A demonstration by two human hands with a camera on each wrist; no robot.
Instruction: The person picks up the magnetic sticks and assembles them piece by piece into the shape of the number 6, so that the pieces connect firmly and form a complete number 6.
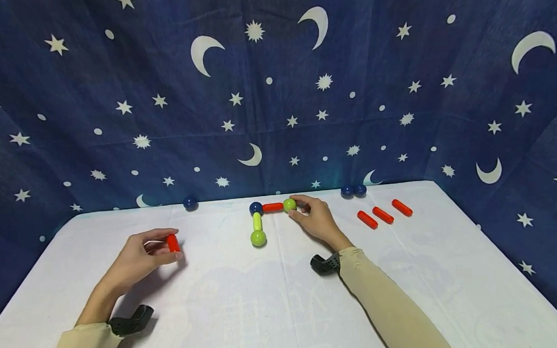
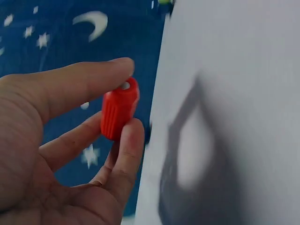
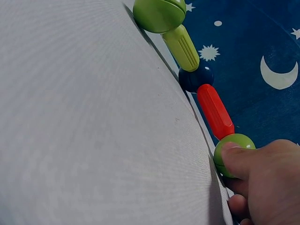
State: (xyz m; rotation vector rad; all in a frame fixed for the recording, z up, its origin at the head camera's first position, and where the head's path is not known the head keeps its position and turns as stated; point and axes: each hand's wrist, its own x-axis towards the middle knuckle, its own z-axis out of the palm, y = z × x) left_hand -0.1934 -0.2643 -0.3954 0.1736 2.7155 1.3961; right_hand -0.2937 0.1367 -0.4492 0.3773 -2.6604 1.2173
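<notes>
In the head view my left hand [image 1: 141, 257] pinches a short red rod [image 1: 173, 243] above the table's left side. The left wrist view shows that red rod [image 2: 119, 108] between thumb and fingertips, a small pale spot on its end. My right hand [image 1: 316, 219] grips a green ball [image 1: 289, 205] by thumb and fingers. That ball joins a red rod [image 1: 273, 208], which runs to a dark blue ball [image 1: 255, 208]. From the blue ball a yellow-green rod [image 1: 257, 222] leads towards me to a second green ball [image 1: 258, 238]. The right wrist view shows the same chain.
One dark blue ball [image 1: 190, 203] lies at the back left edge. Two blue balls [image 1: 353, 191] sit side by side at the back right, with loose red rods [image 1: 382, 215] in front of them. A star-and-moon cloth [image 1: 272, 88] hangs behind the white table [image 1: 249, 316].
</notes>
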